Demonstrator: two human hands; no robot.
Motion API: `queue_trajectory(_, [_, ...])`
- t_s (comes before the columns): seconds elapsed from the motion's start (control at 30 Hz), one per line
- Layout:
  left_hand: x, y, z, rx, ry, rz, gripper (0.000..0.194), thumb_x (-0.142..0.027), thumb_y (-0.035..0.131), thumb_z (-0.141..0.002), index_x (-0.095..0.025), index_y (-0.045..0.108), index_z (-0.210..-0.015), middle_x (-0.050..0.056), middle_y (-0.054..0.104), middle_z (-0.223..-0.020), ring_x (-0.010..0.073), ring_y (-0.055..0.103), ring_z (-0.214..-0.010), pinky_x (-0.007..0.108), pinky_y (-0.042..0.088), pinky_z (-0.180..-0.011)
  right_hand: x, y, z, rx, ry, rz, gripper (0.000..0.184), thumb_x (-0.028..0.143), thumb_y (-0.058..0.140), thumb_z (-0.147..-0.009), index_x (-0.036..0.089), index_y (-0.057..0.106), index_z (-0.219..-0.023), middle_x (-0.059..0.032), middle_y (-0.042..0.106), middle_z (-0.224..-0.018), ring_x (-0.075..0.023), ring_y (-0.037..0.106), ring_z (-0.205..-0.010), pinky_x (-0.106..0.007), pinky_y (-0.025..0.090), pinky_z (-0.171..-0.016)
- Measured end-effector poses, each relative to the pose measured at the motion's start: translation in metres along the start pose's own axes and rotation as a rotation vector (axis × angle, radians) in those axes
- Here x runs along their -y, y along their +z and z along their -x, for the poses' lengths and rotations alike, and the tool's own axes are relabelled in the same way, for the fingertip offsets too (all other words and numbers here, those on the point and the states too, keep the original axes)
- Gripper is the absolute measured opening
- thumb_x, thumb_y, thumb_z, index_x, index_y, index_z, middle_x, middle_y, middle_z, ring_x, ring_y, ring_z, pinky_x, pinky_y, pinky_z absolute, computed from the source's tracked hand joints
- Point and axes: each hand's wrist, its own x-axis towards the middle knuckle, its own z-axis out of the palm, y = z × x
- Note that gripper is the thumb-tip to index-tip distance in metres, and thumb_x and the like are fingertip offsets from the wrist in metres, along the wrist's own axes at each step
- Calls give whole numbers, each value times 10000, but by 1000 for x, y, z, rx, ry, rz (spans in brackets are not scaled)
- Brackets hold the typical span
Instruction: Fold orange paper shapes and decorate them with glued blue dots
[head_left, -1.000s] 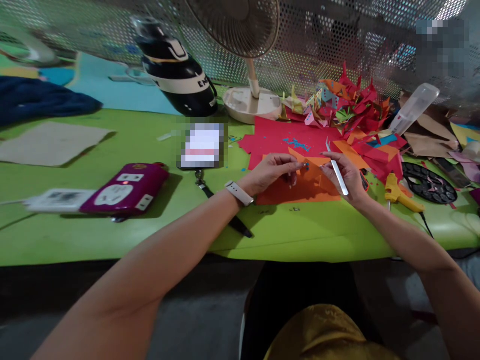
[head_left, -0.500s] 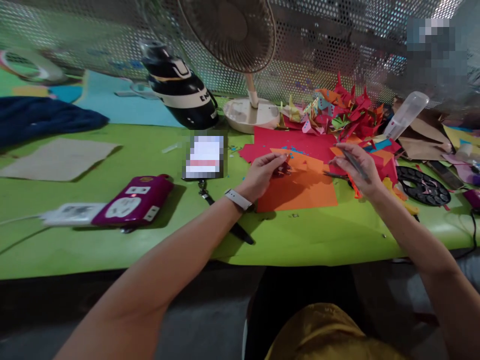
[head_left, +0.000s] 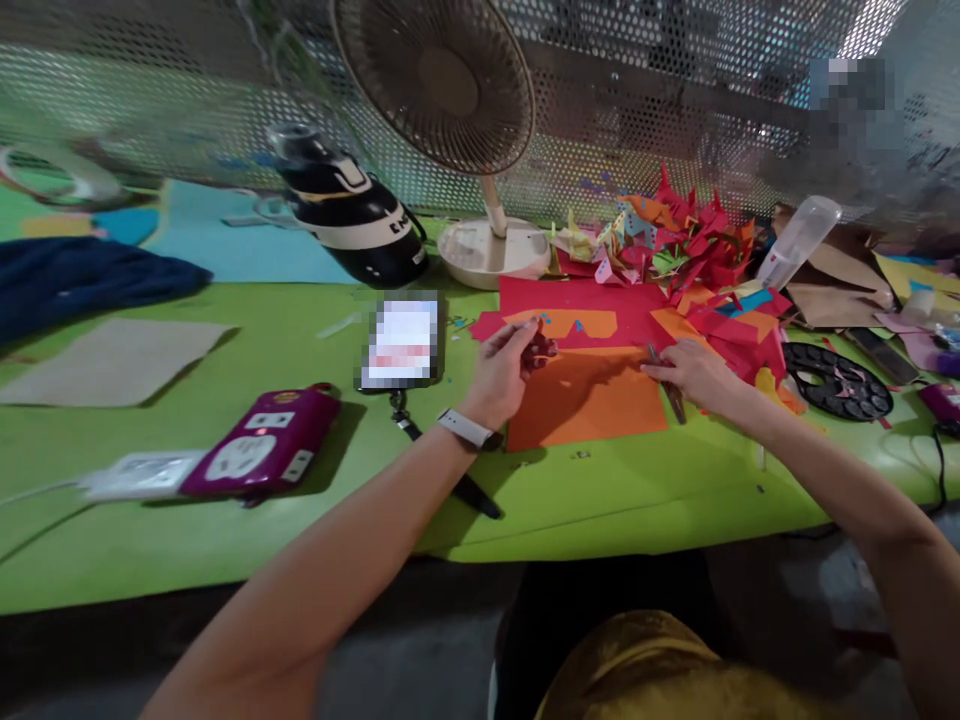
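My left hand (head_left: 506,375) is closed in a pinch over the left end of a cut orange paper strip (head_left: 592,325); whether its fingertips grip the strip or something smaller cannot be made out. The strip lies on red paper (head_left: 592,293), with tiny blue bits on it. Just in front lies a square orange sheet (head_left: 585,410), shaded by my hands. At that sheet's right edge, my right hand (head_left: 697,370) has its fingers closed on a slim grey tool (head_left: 675,402), tilted low over the table.
Folded paper pieces (head_left: 690,235) heap up behind the red paper. A fan (head_left: 495,255), a black bottle (head_left: 367,235) and a phone (head_left: 401,340) stand or lie to the left, with a purple power strip (head_left: 262,445) nearer. A black round tray (head_left: 836,385) lies at right.
My right hand has come down and left, lowering the grey tool to the orange sheet's edge. My left hand has drawn back left, and the orange strip now shows apart from the sheet.
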Motion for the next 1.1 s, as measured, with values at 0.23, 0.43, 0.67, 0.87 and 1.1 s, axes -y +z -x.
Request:
queue_trajectory(0.23, [4,-1,3,106,37,-72,309,-450,787,-721,-199,643,-830,-14,687,-706,114,685,-683,200,469,-566,8,-53,83,-39,222,200,537,95,441,-865,210,545,-1379,-123,678,-1182,-282,636,-1057,-510,491,-971])
queue_trajectory(0.43, [4,1,6,145,50,-137,254,-431,749,-774,-201,651,-816,7,698,-730,123,690,-680,208,486,-573,-7,-67,164,107,487,370,424,277,546,-832,195,647,-1236,-208,645,-1261,-363,652,-1100,-497,527,-929])
queue_trajectory(0.67, [3,5,12,200,77,-200,294,-467,745,-757,-189,650,-771,20,699,-720,126,682,-666,218,509,-601,-12,-57,169,97,510,322,383,252,532,-791,211,648,-1153,-207,663,-1181,-374,664,-1073,-524,531,-929])
queue_trajectory(0.87, [3,6,12,246,73,-195,375,-521,779,-710,-174,653,-776,16,701,-693,128,679,-645,225,522,-612,-19,-62,169,84,535,290,305,246,598,-727,242,619,-1032,-199,655,-1043,-356,657,-1018,-469,529,-884])
queue_trajectory(1.1, [6,6,15,272,61,-259,401,-555,748,-732,-171,656,-802,30,714,-712,152,679,-671,273,546,-674,-4,-61,183,-169,661,244,332,365,539,-779,222,543,-1078,-123,653,-1020,-305,665,-898,-439,542,-770])
